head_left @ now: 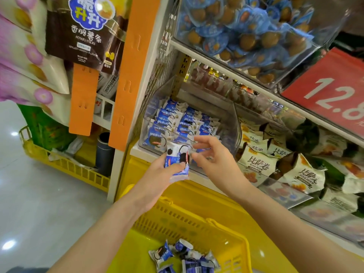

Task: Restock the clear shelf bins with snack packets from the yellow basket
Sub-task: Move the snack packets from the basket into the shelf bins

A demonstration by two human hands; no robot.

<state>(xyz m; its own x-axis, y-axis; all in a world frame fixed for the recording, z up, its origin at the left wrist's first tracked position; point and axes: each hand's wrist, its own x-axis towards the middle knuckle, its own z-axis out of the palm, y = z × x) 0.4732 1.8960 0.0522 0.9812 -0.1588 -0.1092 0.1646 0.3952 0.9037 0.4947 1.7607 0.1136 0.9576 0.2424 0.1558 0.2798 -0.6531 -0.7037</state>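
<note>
Head view: the left hand grips a few blue-and-white snack packets at the front edge of the clear bin. The right hand hovers just beside them, fingers loosely spread. Below, loose packets lie in the yellow basket.

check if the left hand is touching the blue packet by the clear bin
Touching. The head view shows the left hand gripping the blue packet, thumb laid across its front, just before the clear bin.

Blue-white packet upright before clear bin; yellow basket below.
</note>
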